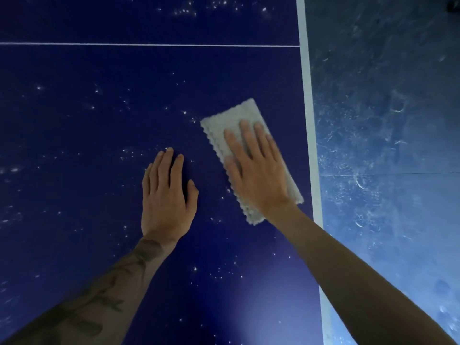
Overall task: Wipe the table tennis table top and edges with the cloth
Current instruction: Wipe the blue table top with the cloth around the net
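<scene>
Left hand (167,195) flat, empty, on dark blue dusty tabletop (74,133). At its 2 o'clock, right hand (256,170), grip released, palm pressing folded pale grey cloth (224,125); long axis runs 11 to 5. White edge stripe (307,95) just beyond at 3 o'clock, likely next.

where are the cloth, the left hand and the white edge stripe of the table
cloth (225,122): head view, its bare upper part.
left hand (165,195): head view, back of the hand.
white edge stripe (306,78): head view, middle of the stripe.
</scene>
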